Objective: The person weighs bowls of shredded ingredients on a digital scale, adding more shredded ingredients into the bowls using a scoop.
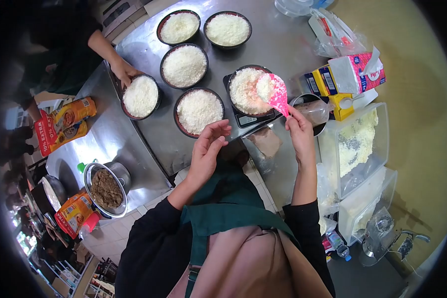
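My right hand point(301, 133) grips the handle of a pink scoop point(280, 97), which holds white crumbly stuff over the right side of a dark bowl point(247, 93). That bowl is filled with the same white stuff and stands on a black scale point(251, 119) with a lit display. My left hand point(209, 149) is held just below another filled bowl point(199, 111), its fingers loosely bent and apart, with nothing in them.
A co-worker's hand point(124, 69) touches a filled bowl point(140, 97) at the left. More filled bowls point(184, 65) stand behind. Boxes point(355, 72) and a clear bin of powder point(362, 144) are at right; a metal bowl of brown stuff point(106, 188) is lower left.
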Available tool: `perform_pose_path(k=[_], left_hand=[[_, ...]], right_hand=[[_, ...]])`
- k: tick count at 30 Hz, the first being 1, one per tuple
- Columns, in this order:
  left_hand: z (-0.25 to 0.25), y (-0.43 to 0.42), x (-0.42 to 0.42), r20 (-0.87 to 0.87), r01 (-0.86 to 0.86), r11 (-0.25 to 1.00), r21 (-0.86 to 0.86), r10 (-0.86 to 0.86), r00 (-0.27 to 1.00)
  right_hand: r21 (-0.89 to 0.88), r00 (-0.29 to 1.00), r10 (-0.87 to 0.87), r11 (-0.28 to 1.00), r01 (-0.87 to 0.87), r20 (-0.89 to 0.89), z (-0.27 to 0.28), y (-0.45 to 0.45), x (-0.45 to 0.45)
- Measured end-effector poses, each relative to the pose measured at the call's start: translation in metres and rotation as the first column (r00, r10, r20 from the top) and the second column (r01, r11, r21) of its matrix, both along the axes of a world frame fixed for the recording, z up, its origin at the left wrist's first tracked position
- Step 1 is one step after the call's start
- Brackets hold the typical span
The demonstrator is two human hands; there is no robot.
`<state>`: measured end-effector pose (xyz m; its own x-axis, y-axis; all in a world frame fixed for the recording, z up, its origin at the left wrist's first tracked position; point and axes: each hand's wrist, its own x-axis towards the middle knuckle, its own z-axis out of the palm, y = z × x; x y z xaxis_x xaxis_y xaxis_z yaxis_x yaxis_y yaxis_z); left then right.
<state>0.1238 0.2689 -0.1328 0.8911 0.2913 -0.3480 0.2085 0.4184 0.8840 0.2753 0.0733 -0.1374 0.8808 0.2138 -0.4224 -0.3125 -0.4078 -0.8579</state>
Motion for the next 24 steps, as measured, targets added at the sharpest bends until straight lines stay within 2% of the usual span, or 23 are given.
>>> perform_pose_path(k=[3,5,8,11,13,16,17,18,19,21,22,23,24], left_hand=[[0.003,-0.004,0.001,-0.002,0.029,0.999,0.027,-0.029,1.000],[0.005,-0.008,0.002,0.000,0.064,0.997,0.039,-0.064,0.998],[0.015,-0.015,0.007,0.010,0.065,0.996,0.055,-0.066,0.998],[0.018,-0.021,0.009,-0.030,0.135,0.986,0.102,-0.133,0.991],[0.023,-0.027,0.011,-0.035,0.162,0.982,0.098,-0.159,0.987],[0.023,-0.035,0.013,-0.043,0.192,0.978,0.083,-0.189,0.981],[0.022,-0.038,0.013,-0.038,0.208,0.976,0.067,-0.206,0.978],[0.022,-0.041,0.012,-0.039,0.220,0.973,0.065,-0.218,0.975],[0.022,-0.043,0.011,-0.037,0.224,0.973,0.055,-0.223,0.974],[0.021,-0.044,0.015,-0.027,0.216,0.975,0.053,-0.215,0.976],[0.021,-0.043,0.014,-0.023,0.222,0.974,0.051,-0.221,0.975],[0.022,-0.040,0.012,-0.026,0.225,0.973,0.054,-0.224,0.974],[0.023,-0.040,0.013,-0.026,0.193,0.981,0.029,-0.192,0.981]], right_hand=[[0.061,0.998,-0.015,0.998,0.019,-0.059,0.016,-0.007,-0.003],[0.189,0.993,-0.048,0.980,0.068,-0.110,0.028,-0.019,-0.007],[0.253,0.978,-0.126,0.953,0.166,-0.166,0.061,-0.053,-0.016],[0.251,0.954,-0.282,0.921,0.298,-0.101,0.081,-0.114,-0.031],[0.158,0.894,-0.447,0.883,0.442,-0.004,0.092,-0.156,-0.042],[0.072,0.838,-0.536,0.845,0.531,0.102,0.066,-0.224,-0.053],[-0.527,0.846,-0.227,0.696,0.488,0.483,0.054,-0.233,-0.054],[-0.851,0.812,0.255,0.161,0.499,0.525,0.045,-0.241,-0.058],[-0.852,0.815,0.247,0.154,0.501,0.524,0.037,-0.249,-0.064],[-0.916,0.907,0.134,0.016,0.401,0.399,0.028,-0.260,-0.061],[-0.849,0.837,0.144,0.096,0.519,0.528,0.031,-0.263,-0.064],[-0.853,0.840,0.147,0.119,0.509,0.522,0.036,-0.267,-0.067],[-0.690,0.806,-0.147,0.443,0.572,0.574,0.042,-0.268,-0.063]])
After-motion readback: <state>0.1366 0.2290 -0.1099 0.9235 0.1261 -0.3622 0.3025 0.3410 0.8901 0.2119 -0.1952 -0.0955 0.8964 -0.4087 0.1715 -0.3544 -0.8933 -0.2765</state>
